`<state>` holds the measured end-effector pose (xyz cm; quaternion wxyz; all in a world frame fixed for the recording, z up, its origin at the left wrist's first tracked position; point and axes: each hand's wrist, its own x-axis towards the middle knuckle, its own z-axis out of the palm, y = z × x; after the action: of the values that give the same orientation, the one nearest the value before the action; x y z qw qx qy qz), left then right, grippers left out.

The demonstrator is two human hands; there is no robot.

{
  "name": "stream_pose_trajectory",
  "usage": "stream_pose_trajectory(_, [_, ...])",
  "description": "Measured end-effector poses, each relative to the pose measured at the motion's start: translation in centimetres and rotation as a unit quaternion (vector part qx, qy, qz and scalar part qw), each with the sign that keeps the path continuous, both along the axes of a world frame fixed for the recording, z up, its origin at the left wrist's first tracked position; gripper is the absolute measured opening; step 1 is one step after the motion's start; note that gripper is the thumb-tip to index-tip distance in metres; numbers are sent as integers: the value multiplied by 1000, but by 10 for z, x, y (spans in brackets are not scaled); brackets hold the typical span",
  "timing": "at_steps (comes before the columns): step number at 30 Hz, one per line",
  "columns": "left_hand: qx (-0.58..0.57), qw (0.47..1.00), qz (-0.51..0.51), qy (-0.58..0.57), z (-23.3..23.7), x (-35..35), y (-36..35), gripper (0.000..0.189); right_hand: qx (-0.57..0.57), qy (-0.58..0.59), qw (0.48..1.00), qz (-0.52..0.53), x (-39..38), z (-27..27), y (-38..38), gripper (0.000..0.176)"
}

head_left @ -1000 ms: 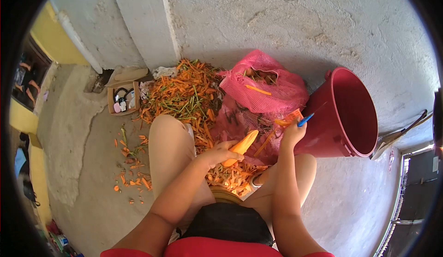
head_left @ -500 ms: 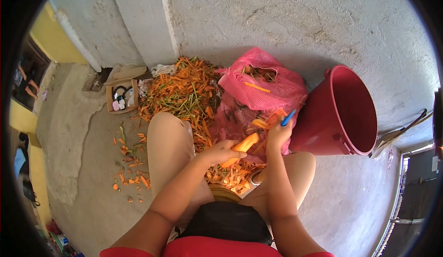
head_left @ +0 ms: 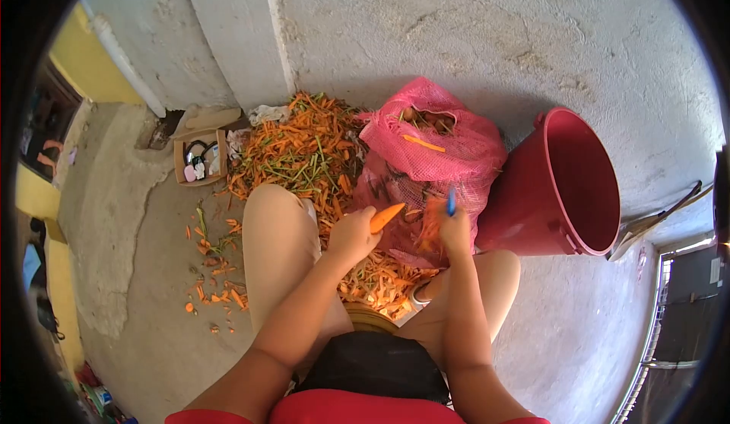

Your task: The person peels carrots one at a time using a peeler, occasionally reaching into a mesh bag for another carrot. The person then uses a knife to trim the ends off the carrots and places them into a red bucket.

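And there was the carrot, clamped in the left grip, its tapered end poking out past the fingers toward the right grip, the two well apart! That right one was closed around the blue tool, a blurred orange shape just beside it, right over by the pink bag. Peelings lay heaped near the wall, and the red bucket sat beside the bag
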<state>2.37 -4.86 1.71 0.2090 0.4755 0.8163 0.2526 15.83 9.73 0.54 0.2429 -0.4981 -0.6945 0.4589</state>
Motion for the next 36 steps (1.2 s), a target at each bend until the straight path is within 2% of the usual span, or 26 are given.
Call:
stream_pose_trajectory(2, [8,999,30,38,-4,-3,2,27,-30,-35,990,133,5,-2,-15,19])
stream_pose_trajectory(5, [-3,998,46,49,-6,-6,3,27,-119,-62,963,235,3,-5,-26,20])
stream_pose_trajectory(8, [12,998,56,33,-8,-7,2,26,-102,-62,964,238,-1,3,-36,20])
stream_pose_trajectory(12, [24,998,-6,-56,-13,-9,2,33,-29,84,995,38,-8,-16,-38,20])
stream_pose_trajectory(14, [18,986,-28,-161,-11,-6,3,36,-14,166,982,-90,-12,-28,-27,19])
stream_pose_trajectory(17, [-14,954,-29,-299,7,2,2,41,65,233,945,-220,-16,-1,-22,17])
stream_pose_trajectory(18, [-28,939,-25,-342,13,4,2,43,97,231,945,-209,-17,1,-24,17])
stream_pose_trajectory(20, [-33,948,-37,-315,12,6,2,44,161,226,942,-187,-22,2,-32,16])
stream_pose_trajectory(24, [-32,954,-42,-296,15,8,0,39,205,91,954,-199,-27,0,-34,13])
stream_pose_trajectory(25, [-22,956,-38,-291,13,10,-4,38,180,46,955,-231,-21,-10,-16,15])
stream_pose_trajectory(28, [-28,964,-35,-261,1,10,-6,36,192,96,918,-335,0,-25,27,17])
stream_pose_trajectory(31, [-64,954,-10,-293,10,10,-5,34,209,116,928,-285,-2,-11,18,18])
stream_pose_trajectory(34, [-30,980,-41,-192,6,14,0,32,215,114,953,-183,-24,-6,-31,17])
stream_pose_trajectory(36, [-26,977,-33,-208,1,15,-1,32,200,56,962,-178,-25,-11,-28,16])
